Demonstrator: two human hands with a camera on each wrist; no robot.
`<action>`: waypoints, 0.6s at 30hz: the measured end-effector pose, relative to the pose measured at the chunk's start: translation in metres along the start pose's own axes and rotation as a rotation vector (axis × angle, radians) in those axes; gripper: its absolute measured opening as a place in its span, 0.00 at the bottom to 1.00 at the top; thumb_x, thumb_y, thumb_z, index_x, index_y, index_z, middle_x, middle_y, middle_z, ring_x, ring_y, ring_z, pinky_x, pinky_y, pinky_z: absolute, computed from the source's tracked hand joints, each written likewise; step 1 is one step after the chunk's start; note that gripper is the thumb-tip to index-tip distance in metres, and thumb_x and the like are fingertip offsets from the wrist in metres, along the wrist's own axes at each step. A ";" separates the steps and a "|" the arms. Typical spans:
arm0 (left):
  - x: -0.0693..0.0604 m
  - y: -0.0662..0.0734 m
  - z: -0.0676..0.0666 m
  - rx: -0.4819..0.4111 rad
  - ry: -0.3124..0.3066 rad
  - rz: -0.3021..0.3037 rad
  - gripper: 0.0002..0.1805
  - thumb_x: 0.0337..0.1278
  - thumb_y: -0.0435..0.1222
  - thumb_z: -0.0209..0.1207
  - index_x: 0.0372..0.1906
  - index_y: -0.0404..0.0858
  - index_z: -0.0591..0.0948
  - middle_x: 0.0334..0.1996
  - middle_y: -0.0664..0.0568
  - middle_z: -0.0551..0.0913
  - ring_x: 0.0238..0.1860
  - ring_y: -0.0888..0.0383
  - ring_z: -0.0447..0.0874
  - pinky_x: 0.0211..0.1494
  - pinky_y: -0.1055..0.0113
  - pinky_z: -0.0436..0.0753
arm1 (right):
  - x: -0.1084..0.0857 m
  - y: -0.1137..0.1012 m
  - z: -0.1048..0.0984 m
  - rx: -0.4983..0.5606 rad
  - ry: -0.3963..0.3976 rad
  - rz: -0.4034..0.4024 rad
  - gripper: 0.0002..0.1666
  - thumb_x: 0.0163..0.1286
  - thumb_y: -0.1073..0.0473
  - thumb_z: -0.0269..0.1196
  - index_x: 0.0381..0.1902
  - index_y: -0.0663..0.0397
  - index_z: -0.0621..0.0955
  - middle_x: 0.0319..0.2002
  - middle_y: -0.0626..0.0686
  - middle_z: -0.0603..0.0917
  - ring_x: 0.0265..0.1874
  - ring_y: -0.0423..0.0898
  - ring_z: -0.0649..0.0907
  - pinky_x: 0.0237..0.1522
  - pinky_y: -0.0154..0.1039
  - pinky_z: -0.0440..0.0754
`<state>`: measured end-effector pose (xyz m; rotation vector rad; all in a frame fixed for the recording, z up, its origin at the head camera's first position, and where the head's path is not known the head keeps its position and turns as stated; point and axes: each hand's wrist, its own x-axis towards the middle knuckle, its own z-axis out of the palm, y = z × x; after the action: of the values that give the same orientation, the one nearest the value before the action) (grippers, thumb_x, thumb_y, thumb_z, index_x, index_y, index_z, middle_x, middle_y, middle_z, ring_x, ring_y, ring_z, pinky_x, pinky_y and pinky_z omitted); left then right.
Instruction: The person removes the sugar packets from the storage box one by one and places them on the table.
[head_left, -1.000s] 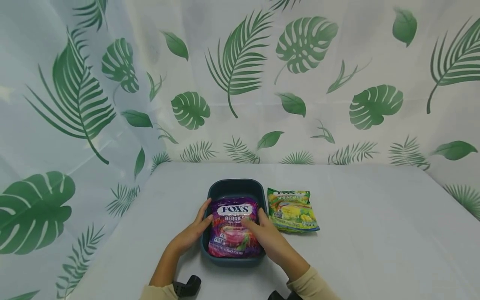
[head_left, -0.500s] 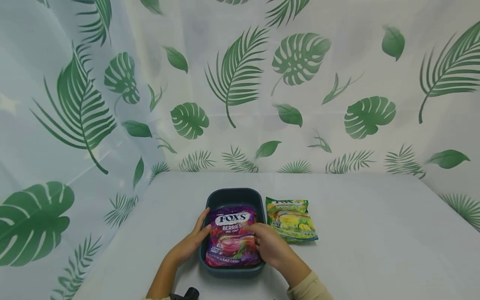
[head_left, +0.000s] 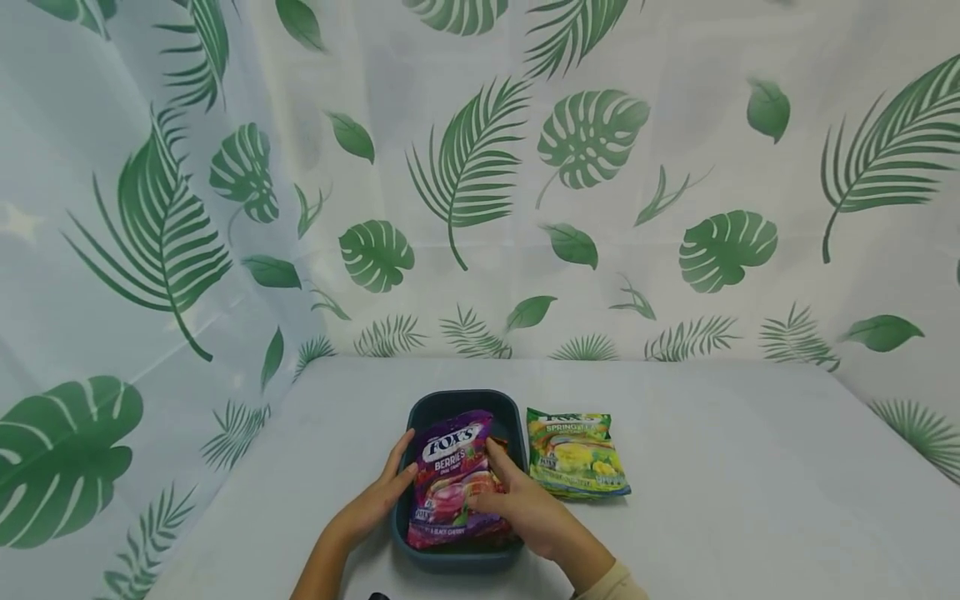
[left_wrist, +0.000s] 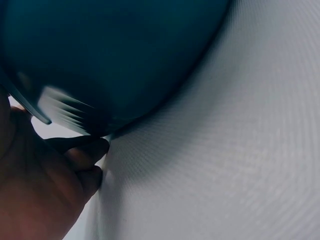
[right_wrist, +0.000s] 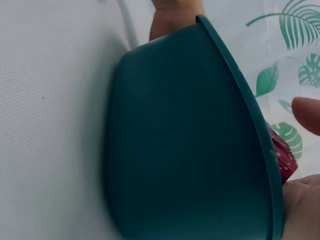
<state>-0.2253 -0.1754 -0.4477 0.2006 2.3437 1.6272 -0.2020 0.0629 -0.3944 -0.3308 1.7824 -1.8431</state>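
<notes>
A purple Fox's Berries candy bag (head_left: 450,475) lies tilted inside a dark teal container (head_left: 457,562). My right hand (head_left: 536,512) pinches the bag at its right side, thumb on the front; its fingertips are partly hidden. At the container's left wall, my left hand (head_left: 371,507) holds the rim, and the left wrist view shows its fingers (left_wrist: 87,155) low against the outer wall. Beside the bag's upper right edge, a bit of something orange shows inside the container, mostly covered. In the right wrist view a corner of the purple bag (right_wrist: 284,155) sticks up past the rim.
A green and yellow Fox's Spring Tea candy bag (head_left: 577,457) lies flat on the white table (head_left: 735,475), just right of the container. Behind and to the left hangs a white curtain (head_left: 450,333) printed with green leaves.
The berries bag has turned clockwise and shifted left, uncovering something orange at its right. My right hand has changed its hold on the bag. The head view has tipped upward.
</notes>
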 end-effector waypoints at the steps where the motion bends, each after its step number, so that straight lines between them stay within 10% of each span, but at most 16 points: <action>1: 0.000 0.000 0.000 -0.001 -0.002 0.001 0.34 0.67 0.53 0.36 0.71 0.56 0.37 0.73 0.45 0.32 0.71 0.39 0.27 0.65 0.34 0.36 | 0.000 0.001 0.000 -0.011 0.005 -0.005 0.53 0.61 0.61 0.60 0.72 0.51 0.39 0.71 0.64 0.38 0.65 0.63 0.60 0.61 0.56 0.65; 9: 0.002 0.003 -0.001 -0.005 -0.006 -0.002 0.34 0.67 0.54 0.36 0.71 0.56 0.37 0.72 0.44 0.32 0.71 0.38 0.26 0.64 0.34 0.35 | 0.004 0.004 0.007 -0.092 0.125 -0.033 0.52 0.57 0.71 0.60 0.72 0.45 0.46 0.69 0.67 0.48 0.58 0.60 0.69 0.57 0.58 0.68; 18: 0.002 0.004 0.002 -0.006 -0.002 -0.024 0.35 0.66 0.55 0.37 0.71 0.54 0.37 0.72 0.41 0.32 0.70 0.36 0.26 0.63 0.32 0.35 | 0.006 0.007 -0.002 0.222 0.077 -0.054 0.50 0.58 0.78 0.52 0.72 0.53 0.42 0.69 0.68 0.47 0.54 0.50 0.74 0.54 0.48 0.75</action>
<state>-0.2264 -0.1715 -0.4449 0.1714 2.3306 1.6220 -0.2063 0.0620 -0.4029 -0.2277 1.6112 -2.0944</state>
